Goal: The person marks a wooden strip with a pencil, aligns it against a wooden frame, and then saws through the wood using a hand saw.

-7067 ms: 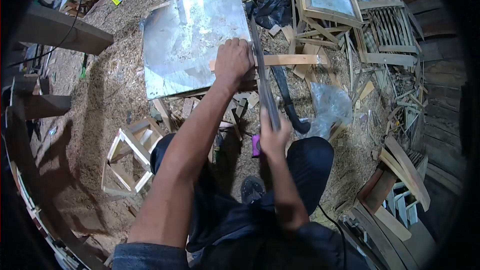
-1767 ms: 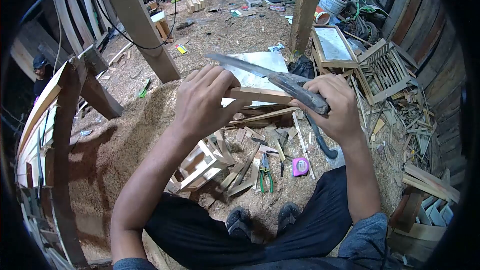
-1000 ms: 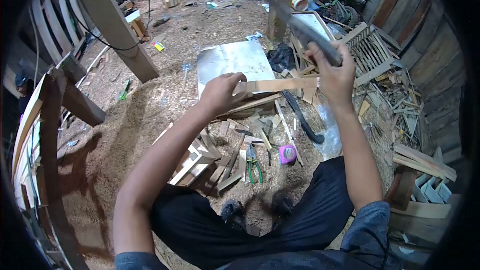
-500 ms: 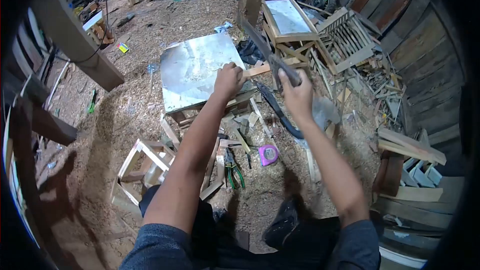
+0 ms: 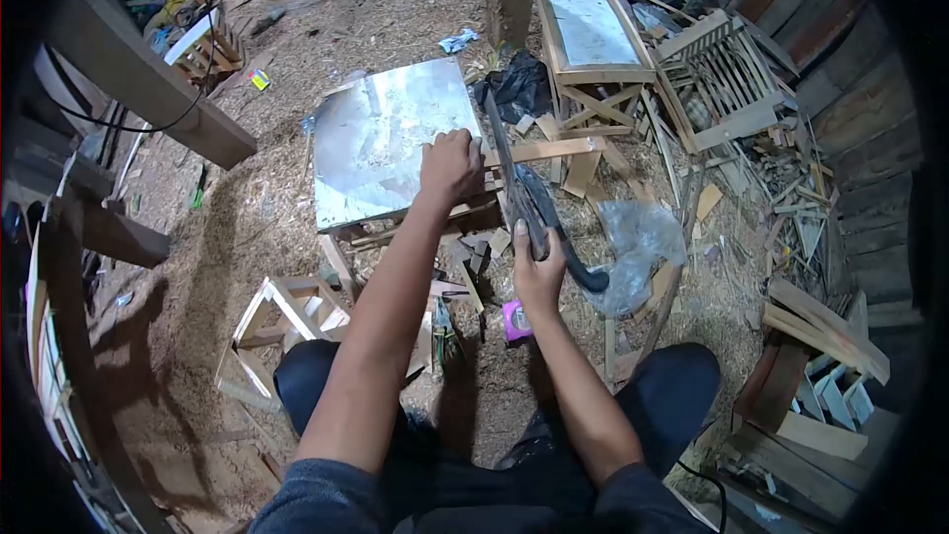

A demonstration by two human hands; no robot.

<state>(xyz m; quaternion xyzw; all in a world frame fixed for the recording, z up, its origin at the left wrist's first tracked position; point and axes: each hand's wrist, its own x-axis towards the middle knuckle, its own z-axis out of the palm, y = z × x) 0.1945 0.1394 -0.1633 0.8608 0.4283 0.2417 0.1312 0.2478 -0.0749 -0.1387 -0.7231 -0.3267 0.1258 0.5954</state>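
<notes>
My right hand [image 5: 540, 277] grips a handsaw [image 5: 498, 138] by its handle. The blade points away from me and crosses a narrow wooden strip [image 5: 554, 149] right beside the table edge. My left hand [image 5: 452, 167] is closed over the strip's near end, pressing it at the right edge of a low table [image 5: 371, 138] with a worn, pale metallic top. The strip sticks out to the right past the saw. Just beside the saw handle lies a dark, curved-handled tool [image 5: 591, 280]. Below my right hand is a pink tape measure [image 5: 515, 321], partly hidden by the wrist.
Sawdust and wood offcuts cover the ground. Pliers [image 5: 445, 331] and a small wooden frame [image 5: 287, 321] lie near my legs. Clear plastic bags [image 5: 638, 247] are on the right. A wooden stand [image 5: 596, 35], a slatted rack [image 5: 717, 79] and a post [image 5: 510, 0] stand further back.
My right hand has drawn the saw back toward me and leftward, its blade now across the strip near the table. The left hand stays on the strip. The view has shifted slightly.
</notes>
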